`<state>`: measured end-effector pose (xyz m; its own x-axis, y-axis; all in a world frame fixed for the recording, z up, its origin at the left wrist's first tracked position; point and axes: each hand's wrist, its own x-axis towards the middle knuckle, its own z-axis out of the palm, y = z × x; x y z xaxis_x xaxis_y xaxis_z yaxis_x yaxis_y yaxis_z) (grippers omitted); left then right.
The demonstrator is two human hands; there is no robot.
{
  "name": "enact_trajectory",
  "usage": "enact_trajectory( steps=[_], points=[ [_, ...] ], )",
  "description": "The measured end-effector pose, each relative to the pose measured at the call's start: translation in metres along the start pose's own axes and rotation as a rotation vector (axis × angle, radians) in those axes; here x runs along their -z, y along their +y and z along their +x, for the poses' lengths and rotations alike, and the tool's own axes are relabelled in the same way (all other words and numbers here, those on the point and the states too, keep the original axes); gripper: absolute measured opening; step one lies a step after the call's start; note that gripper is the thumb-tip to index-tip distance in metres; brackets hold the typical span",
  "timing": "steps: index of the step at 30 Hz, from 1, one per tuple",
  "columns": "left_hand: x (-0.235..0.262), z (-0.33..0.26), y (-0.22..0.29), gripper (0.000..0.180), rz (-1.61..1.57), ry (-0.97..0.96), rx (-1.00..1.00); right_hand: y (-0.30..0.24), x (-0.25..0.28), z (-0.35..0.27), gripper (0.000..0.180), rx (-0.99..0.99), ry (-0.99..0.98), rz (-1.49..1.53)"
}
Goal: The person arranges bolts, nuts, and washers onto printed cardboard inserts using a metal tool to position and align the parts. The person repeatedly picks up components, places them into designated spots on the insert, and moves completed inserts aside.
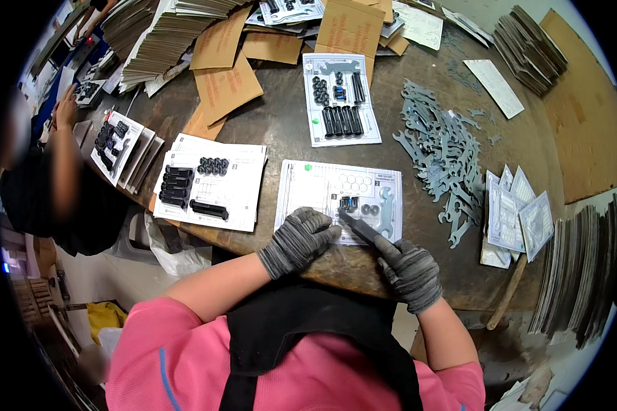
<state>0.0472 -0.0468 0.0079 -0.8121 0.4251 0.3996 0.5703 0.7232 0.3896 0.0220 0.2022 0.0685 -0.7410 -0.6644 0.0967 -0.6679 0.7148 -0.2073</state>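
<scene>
In front of me at the table's near edge lies a white printed card (291,185) under clear film. It carries a grey flat open-ended wrench (386,211), several black nuts (370,209) and small dark bolts (348,203). My left hand (296,241), in a grey knit glove, rests on the card's near left part with its fingers curled together. Whatever its fingertips pinch is hidden. My right hand (413,274), also gloved, is closed around a dark, flat, blade-like tool (360,227). The tool's tip reaches the card beside the small bolts.
A stack of cards with black bolts (211,181) stands left; another hardware card (341,99) lies ahead. Loose wrenches (440,147) heap at right, beside smaller cards (511,216) and a wooden handle (507,294). Cardboard (226,89) covers the far side. A co-worker (55,171) is at left.
</scene>
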Motion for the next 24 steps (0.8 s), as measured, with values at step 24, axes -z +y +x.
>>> enact_trajectory(
  steps=[24],
  points=[
    [0.002, 0.01, -0.001, 0.034, 0.074, 0.016, 0.043, 0.048, 0.068, 0.062, 0.038, 0.037, -0.316, 0.223]
  ],
)
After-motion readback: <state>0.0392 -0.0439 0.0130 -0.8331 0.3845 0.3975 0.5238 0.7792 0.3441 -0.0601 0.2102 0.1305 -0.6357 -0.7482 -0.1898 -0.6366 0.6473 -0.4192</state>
